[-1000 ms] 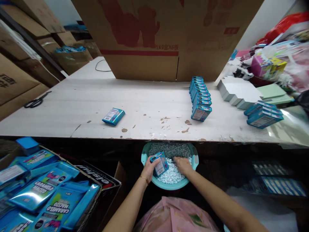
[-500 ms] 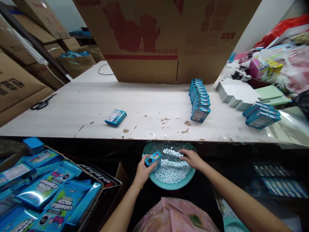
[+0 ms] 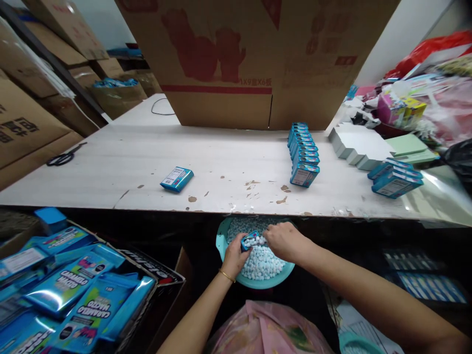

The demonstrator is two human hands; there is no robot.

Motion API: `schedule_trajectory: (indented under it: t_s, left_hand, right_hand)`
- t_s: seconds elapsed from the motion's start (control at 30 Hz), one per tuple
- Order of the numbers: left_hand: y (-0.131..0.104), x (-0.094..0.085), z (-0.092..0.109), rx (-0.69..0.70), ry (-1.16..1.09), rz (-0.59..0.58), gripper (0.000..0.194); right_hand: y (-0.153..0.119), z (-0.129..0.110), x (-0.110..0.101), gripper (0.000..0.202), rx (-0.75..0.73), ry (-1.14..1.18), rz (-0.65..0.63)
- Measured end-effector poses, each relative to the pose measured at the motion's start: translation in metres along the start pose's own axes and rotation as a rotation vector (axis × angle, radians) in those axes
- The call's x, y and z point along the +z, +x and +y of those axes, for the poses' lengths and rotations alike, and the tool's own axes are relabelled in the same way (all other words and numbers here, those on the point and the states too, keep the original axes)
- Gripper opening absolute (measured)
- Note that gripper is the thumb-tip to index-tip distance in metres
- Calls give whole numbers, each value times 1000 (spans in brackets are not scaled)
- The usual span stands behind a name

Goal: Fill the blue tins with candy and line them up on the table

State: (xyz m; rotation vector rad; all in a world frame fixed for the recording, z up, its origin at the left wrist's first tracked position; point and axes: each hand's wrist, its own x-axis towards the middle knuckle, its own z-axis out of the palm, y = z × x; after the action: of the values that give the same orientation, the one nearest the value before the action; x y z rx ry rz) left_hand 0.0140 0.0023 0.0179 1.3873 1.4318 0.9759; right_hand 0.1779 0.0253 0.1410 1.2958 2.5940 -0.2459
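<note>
My left hand (image 3: 235,256) is closed around a small blue candy box (image 3: 245,245), held over the left part of a turquoise basin (image 3: 220,241). Pale blue and white candies (image 3: 262,264) fill much of the basin. At the box's top, some white candies (image 3: 255,241) lie heaped over the opening. My right hand (image 3: 284,241) is closed beside them, its fingers pinched on what looks like a small scoop, mostly hidden under the candies and the hand.
On the white table (image 3: 121,162) lies one blue packet (image 3: 177,179). A row of blue boxes (image 3: 304,155) stands to the right, with more boxes (image 3: 396,182) beyond. A carton (image 3: 236,103) rises at the back. Packets fill a box (image 3: 147,300) at lower left. Scissors (image 3: 61,159) lie far left.
My right hand has moved left, carrying the scoopful of candies from above the basin to the top of the box. My left hand has shifted slightly right with the box.
</note>
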Motion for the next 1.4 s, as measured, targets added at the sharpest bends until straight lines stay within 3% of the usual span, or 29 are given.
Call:
schedule_trajectory:
  t_s: [0.1,0.2,0.27,0.37,0.5,0.67,0.87,0.97,1.07,1.2,1.4]
  left_hand:
    - [0,-1,0,-12,-35,-12,36]
    - [-2,-7,0,-41,-96,15,33]
    - [-2,-13,-2,-93,-173,78,35]
    - [-3,-17,-12,-265,-353,171,43]
    - [-1,-6,-29,-492,-603,142,43]
    - [1,8,-31,-484,-673,66,42]
    - [-6,7,-17,-486,-708,-28,42]
    - [-12,-6,-9,-433,-657,-48,41]
    - [-17,-26,-5,-300,-470,-7,42]
    - [-17,-40,-6,-150,-133,102,41]
    - [-10,-18,-7,-20,120,26,32]
  right_hand:
    - [-6,-1,-1,19,-46,-58,75]
    - [-15,20,9,16,-1,-50,90]
    - [-19,38,28,14,90,-24,58]
    - [-12,53,75,17,231,67,-32]
    - [15,34,135,23,303,257,-117]
    - [34,15,161,26,325,418,-82]
    - [38,14,168,29,302,633,-16]
    - [41,17,167,29,305,715,10]
    - [34,29,157,30,300,764,34]
    - [12,52,125,29,267,756,71]
    - [-10,58,55,30,115,609,57]
